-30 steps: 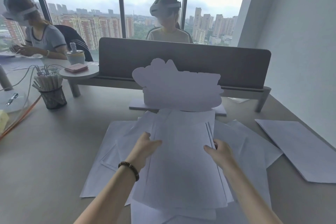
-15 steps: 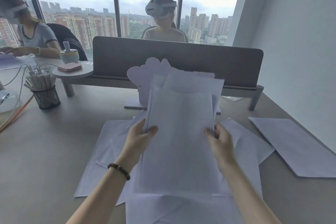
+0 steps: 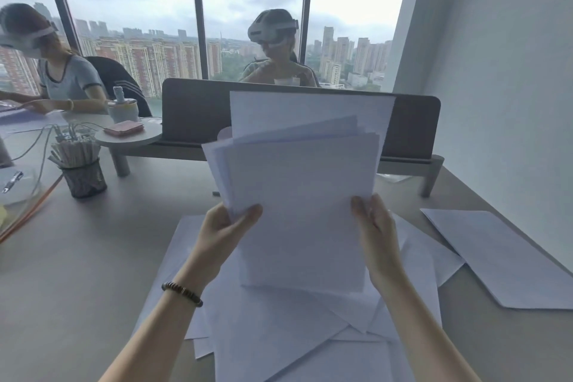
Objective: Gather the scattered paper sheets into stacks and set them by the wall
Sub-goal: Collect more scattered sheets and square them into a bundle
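Observation:
A bundle of white paper sheets (image 3: 304,195) stands nearly upright above the desk, its top edges fanned and uneven. My left hand (image 3: 224,231) grips its left edge, thumb in front. My right hand (image 3: 376,226) grips its right edge. Under the bundle, more loose sheets (image 3: 279,329) lie scattered and overlapping on the desk. Another stack of sheets (image 3: 502,254) lies flat at the right, beside the white wall (image 3: 511,102). The bundle hides a shaped paper cutout behind it, save a small bit at its upper left.
A grey divider screen (image 3: 192,112) crosses the desk behind the bundle. A mesh pen cup (image 3: 83,175), cables and a small round stand (image 3: 130,138) with a pink item are at the left. Two persons with headsets sit beyond, one at the far left (image 3: 62,71).
Both hands have lifted the bundle off the desk and tipped it from flat to nearly upright. It now covers the paper cutout that showed before.

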Available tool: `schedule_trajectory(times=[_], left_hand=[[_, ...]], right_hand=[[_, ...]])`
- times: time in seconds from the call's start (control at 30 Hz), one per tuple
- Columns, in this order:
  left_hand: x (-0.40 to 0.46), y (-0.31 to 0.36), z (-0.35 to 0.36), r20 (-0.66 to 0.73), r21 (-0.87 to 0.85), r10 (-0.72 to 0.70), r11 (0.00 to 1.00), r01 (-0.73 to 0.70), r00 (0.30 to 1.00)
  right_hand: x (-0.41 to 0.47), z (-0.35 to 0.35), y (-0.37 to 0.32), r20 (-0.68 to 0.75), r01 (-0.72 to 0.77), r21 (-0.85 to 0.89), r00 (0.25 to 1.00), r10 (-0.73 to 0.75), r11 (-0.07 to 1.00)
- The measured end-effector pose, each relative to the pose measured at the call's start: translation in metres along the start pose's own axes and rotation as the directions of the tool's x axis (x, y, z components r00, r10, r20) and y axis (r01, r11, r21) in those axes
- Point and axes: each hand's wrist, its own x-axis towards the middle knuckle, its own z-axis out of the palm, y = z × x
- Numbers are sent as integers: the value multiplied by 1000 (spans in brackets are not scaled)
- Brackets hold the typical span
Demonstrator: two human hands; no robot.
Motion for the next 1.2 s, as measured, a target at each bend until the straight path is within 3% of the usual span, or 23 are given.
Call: schedule_trajectory(times=[0.13,0.3,0.47,0.57,0.67,0.93,1.1,1.2], left_hand=[[-3,-11,1,97,-13,-54,998,56,994],[-2,-28,10,76,82,-97,993,90,992],[1,-26,20,51,-45,-78,996,81,996],[-6,-32,25,84,-72,-109,991,115,990],[-14,-38,29,32,-62,-118,991,120,992],[-5,-14,33,-64,-79,26,996,-31,998],[-20,-43,33,18,-83,-152,985,153,988],[-21,-47,34,-5,-68,-138,988,137,990]], right_hand=[[-5,-2,12,10,-37,97,999,36,995],[-9,-5,21,45,-105,155,994,99,982],[-11,-8,20,21,-56,204,998,53,977],[-20,-5,31,46,-95,179,995,88,979],[-24,-4,40,50,-128,148,991,122,981],[-12,-8,25,0,-19,204,1000,19,979],[-27,-4,49,71,-157,148,986,148,977],[-24,-6,51,60,-161,90,986,156,983]])
